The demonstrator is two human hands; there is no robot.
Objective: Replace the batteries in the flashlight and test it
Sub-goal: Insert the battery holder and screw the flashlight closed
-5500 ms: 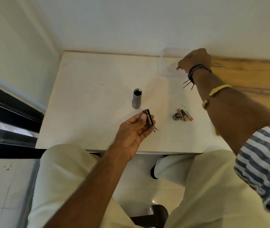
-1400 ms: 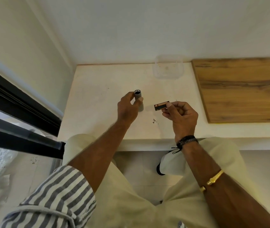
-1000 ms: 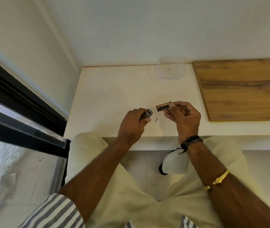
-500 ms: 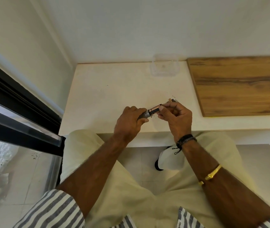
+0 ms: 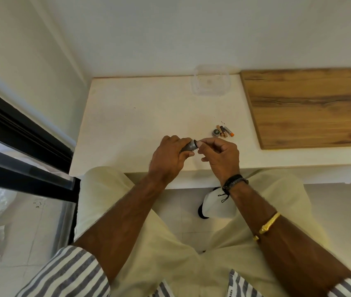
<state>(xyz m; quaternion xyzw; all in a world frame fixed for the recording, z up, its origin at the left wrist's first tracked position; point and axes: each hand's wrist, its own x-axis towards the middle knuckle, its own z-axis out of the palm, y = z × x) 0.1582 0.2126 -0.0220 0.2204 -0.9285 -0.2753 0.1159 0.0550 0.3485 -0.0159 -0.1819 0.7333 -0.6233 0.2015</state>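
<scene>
Flashlight [image 5: 188,146] sits over the table [image 5: 138,116] near its front edge, with bare tabletop left of and beyond it and loose batteries [image 5: 226,131] just right-beyond. Left hand [image 5: 168,159] is wrapped round the flashlight. Right hand [image 5: 221,157] is narrow, fingertips [image 5: 200,143] at its open end — can't tell if they're pinching anything.

You've got room to pass over the tabletop [image 5: 138,116] left & centre; clear tub [image 5: 194,87] blocks the back edge, loose batteries [image 5: 225,131] + cap [image 5: 216,132] sit near the wood board [image 5: 309,108] on the right.
</scene>
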